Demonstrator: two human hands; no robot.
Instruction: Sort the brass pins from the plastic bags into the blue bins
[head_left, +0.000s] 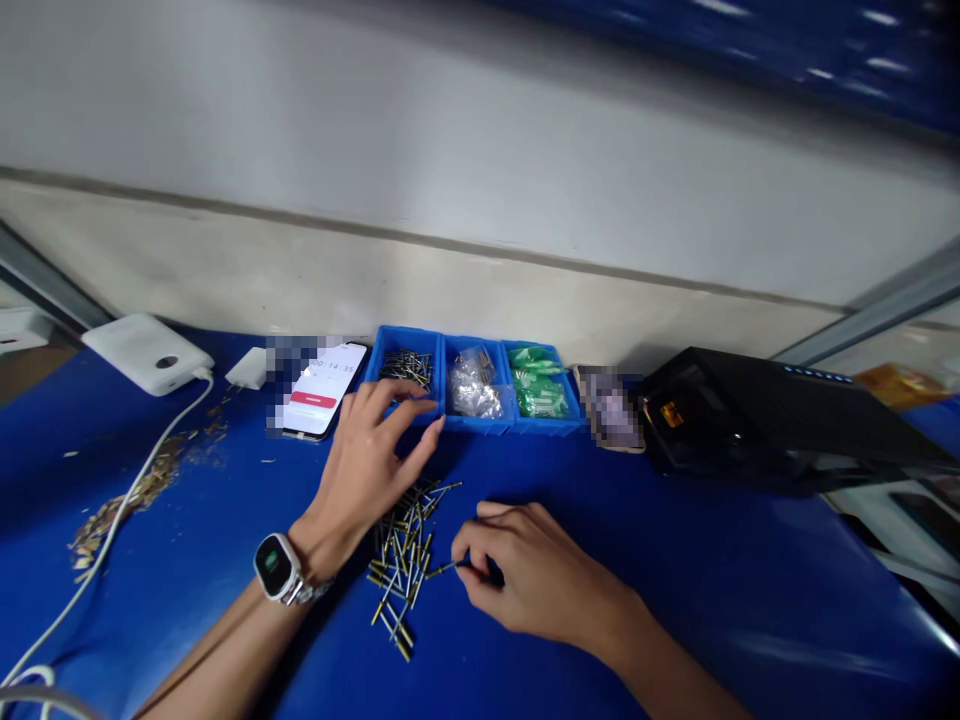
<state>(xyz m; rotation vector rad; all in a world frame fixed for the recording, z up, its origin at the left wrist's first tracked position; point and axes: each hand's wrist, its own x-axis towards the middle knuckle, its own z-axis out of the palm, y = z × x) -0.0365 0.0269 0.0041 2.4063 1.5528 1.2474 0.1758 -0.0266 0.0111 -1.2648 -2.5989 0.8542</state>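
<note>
My left hand (371,440), with a watch (276,567) on its wrist, reaches over the front of the left blue bin (380,345). Its fingers are apart, and I see nothing between them. Dark, thin metal pins (405,367) lie inside that bin. On the blue table, between my hands, is a loose pile of silver pins with gold-coloured ends (405,555). My right hand (525,570) is closed at the right side of the pile, thumb and forefinger pinching one such pin (442,571), which points left.
The middle bin (480,424) holds clear plastic bags, the right bin (551,425) green bags. A phone (319,390) lies left of them; a blurred-out object (611,408) and a black device (765,415) stand right. A power bank (150,355) trails a white cable past gold scraps (127,505).
</note>
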